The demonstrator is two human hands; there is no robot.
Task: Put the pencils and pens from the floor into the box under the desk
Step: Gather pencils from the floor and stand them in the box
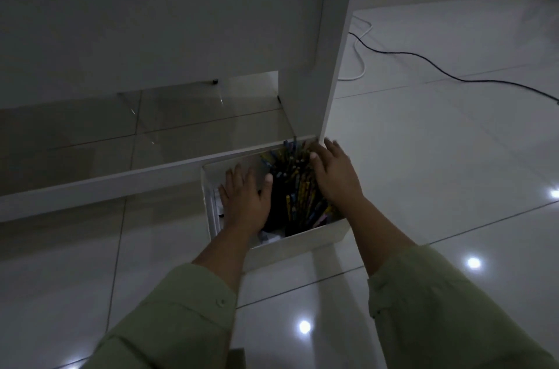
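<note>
While the box (302,240) stood under the desk (181,21), both hands, left (246,197) and right (334,173), lay spread flat beside the pencils (298,187) inside it.

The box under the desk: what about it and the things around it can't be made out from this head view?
- Box floor: hidden by the left hand, the right hand and the pencils and pens.
- Single pencils and pens: too dim and blurred to count or tell apart.
- Box's far rim: partly behind the desk panel.
- Black cable: cut off at the right edge.
- Small items under the left wrist: too dark to name.
</note>
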